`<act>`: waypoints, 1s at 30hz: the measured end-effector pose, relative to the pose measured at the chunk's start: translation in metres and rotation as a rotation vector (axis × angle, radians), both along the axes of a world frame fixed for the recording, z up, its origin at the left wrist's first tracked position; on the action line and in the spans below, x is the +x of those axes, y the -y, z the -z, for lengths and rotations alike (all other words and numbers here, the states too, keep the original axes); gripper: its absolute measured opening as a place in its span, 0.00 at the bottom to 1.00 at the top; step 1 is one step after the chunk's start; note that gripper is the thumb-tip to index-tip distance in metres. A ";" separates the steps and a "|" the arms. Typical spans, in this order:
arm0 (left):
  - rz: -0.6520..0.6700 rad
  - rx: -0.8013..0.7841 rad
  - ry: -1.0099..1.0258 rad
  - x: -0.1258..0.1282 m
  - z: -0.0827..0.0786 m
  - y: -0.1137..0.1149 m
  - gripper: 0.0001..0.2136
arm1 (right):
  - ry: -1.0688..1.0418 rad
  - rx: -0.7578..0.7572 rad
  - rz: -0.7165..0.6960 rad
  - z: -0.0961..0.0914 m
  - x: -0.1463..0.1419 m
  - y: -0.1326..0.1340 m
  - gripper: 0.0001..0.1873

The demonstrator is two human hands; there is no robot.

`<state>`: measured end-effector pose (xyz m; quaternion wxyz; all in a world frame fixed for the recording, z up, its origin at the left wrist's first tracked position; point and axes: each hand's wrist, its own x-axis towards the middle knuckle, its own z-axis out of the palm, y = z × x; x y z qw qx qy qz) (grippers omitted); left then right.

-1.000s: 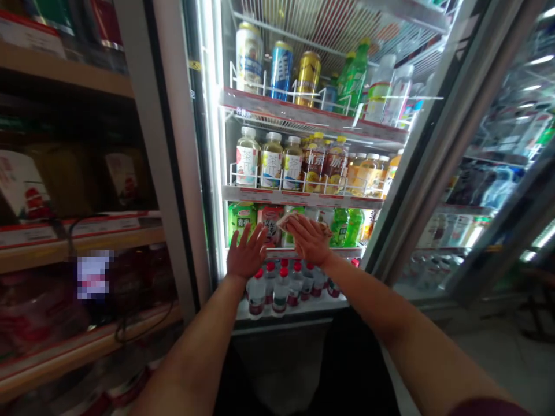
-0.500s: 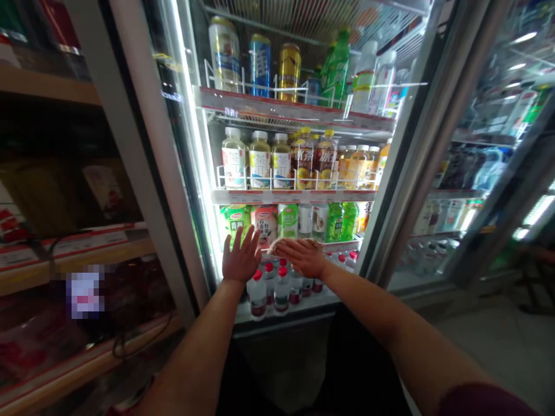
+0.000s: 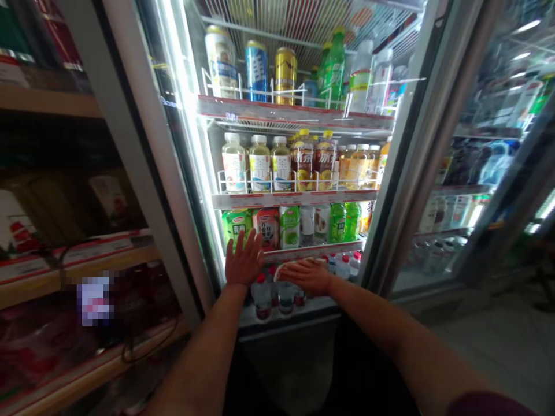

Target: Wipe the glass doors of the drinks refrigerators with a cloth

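Observation:
My left hand [image 3: 243,258] is raised with spread fingers and a flat palm towards the drinks fridge, holding nothing. It appears to rest on the fridge's glass door, in front of the lowest row of cartons. My right hand [image 3: 309,276] lies flat over a pale cloth [image 3: 281,269], pressing it towards the glass; only the cloth's edge shows past the fingers. Behind that hand are red-capped bottles [image 3: 262,300] on the fridge floor, partly hidden. Just above stand a green carton [image 3: 236,222], a red carton [image 3: 266,225] and green bottles [image 3: 337,222].
Higher shelves hold tea bottles [image 3: 260,164] and drink cans [image 3: 256,69]. A metal door frame [image 3: 403,167] runs along the right, beside another fridge of bottles. On the left stands a goods shelf [image 3: 108,248] with a dangling cable [image 3: 130,349].
My right hand and the cloth have moved down, from the lower shelf edge to in front of the red-capped bottles. My left hand has stayed nearly in place.

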<state>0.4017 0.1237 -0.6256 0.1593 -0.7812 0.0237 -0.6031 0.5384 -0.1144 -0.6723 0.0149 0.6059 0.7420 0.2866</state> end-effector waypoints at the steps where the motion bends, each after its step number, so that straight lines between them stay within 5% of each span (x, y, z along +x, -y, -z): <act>1: 0.003 -0.002 -0.001 0.000 0.000 0.000 0.37 | -0.012 -0.009 -0.013 0.003 0.001 0.000 0.33; 30: -0.028 0.013 0.002 0.000 0.000 -0.001 0.37 | -0.204 -0.304 -0.023 0.073 0.001 0.001 0.21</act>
